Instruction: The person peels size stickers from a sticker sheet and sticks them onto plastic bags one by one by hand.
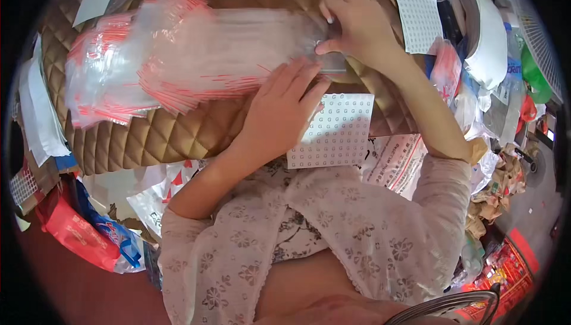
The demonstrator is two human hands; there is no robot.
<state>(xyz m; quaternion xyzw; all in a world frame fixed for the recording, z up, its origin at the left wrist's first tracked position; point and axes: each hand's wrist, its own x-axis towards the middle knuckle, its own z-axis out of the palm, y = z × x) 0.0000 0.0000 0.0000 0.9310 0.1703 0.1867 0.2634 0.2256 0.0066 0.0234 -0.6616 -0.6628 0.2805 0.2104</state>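
Observation:
A fanned pile of clear zip bags (172,57) with red edges spreads across a brown quilted cover. My left hand (282,102) lies with stretched fingers, its tips on the near edge of a clear bag (297,33) at the pile's right end. Under the edge of that palm is a white sheet of small printed labels (339,129). At the bag's right end, my right hand (363,27) has its thumb on the plastic and its curled index finger apart from the thumb. Whether a label is on its fingertips is too small to tell.
The quilted cover (160,140) ends just before my body. Another label sheet (416,13) lies at the far right, white papers (41,105) at the left. Packages and plastic bags crowd the right, near a fan guard (538,33). A red package (80,230) sits lower left.

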